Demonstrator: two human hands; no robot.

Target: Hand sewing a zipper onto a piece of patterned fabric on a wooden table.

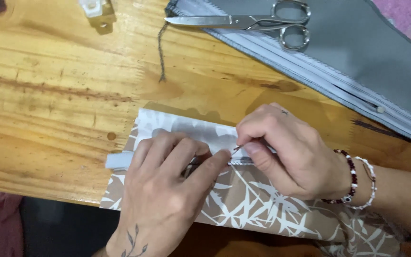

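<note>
- Landmark: patterned fabric [243, 200], tan with white leaf print, lying at the near edge of the wooden table [48, 95]; part of it hangs over that edge.
- Left hand [167, 190] lies flat on the fabric, fingers spread narrow and pressing it down next to a white zipper tape [117, 160] that sticks out from the fabric's left side. It grips nothing.
- Right hand [286, 152] is pinched closed on a thin pin or needle [238, 148] at the seam line in the middle of the fabric. The tip is just beside the left fingertips.
- Risk: the sharp tip is aimed toward the left fingers, so a slip or a hard push could jab them.
- Risk: the overhanging part could drag the fabric off alignment if the left hand's pressure eases.
- Risk: the beaded bracelets [357, 183] on the right wrist sit near the fabric and could snag on it.
- Beyond the fabric, well apart: steel scissors [248, 21], shut, resting on grey cloth with a zipper [357, 62].
- A loose grey thread [160, 52] lies on the table between the scissors and the fabric.
- A small white clip-like part [93, 9] is far beyond the fabric's left end; too small to identify.
- Nothing stands between the hands and the seam.
</note>
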